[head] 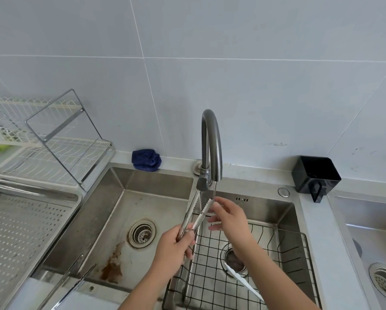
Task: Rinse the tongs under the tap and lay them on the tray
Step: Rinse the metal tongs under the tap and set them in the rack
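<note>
My left hand (175, 249) grips the handle end of metal tongs (195, 214), whose two serrated arms point up toward the tap (211, 142). A thin stream of water falls from the spout onto the right arm's tip. My right hand (229, 217) is at that tip, its thumb and forefinger touching the serrated end, the other fingers relaxed. The perforated steel tray (20, 231) lies to the left of the sink. A second pair of tongs (73, 280) rests on the sink's front left edge.
Double steel sink: left basin (111, 220) with a drain strainer and rust stain, right basin holding a black wire basket (277, 242) and a white utensil (243, 283). A dish rack (53, 139), blue cloth (146, 159) and black holder (315, 175) stand at the back.
</note>
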A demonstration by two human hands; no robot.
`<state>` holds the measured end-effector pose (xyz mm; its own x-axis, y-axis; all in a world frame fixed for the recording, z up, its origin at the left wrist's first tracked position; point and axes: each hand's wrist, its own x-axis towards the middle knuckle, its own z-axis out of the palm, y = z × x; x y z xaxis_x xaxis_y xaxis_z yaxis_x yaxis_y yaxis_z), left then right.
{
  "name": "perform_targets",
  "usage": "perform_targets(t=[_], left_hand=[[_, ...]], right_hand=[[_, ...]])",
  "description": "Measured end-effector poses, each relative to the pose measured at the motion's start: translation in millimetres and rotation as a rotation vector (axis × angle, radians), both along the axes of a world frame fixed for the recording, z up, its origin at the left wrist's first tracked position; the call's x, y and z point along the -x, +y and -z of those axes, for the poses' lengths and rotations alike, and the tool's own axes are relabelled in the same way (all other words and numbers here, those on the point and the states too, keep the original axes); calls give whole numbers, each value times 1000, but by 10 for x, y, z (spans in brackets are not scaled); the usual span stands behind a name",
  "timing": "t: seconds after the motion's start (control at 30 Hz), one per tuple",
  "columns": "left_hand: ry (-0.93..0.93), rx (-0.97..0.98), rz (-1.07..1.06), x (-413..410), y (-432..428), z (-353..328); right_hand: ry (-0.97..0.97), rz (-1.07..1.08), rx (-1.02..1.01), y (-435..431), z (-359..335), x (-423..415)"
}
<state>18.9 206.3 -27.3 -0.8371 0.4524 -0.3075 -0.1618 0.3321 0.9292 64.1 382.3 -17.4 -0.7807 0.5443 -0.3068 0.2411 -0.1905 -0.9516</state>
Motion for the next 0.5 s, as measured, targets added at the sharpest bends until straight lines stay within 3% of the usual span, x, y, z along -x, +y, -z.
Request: perform_targets(t=[0.33,0.5], left_hand=[[375,399,48,-58,18,-118],[380,400,54,-57,54,-182]], right_hand=[[19,81,144,-147,-47,173],[53,88,163,-111,-78,159]])
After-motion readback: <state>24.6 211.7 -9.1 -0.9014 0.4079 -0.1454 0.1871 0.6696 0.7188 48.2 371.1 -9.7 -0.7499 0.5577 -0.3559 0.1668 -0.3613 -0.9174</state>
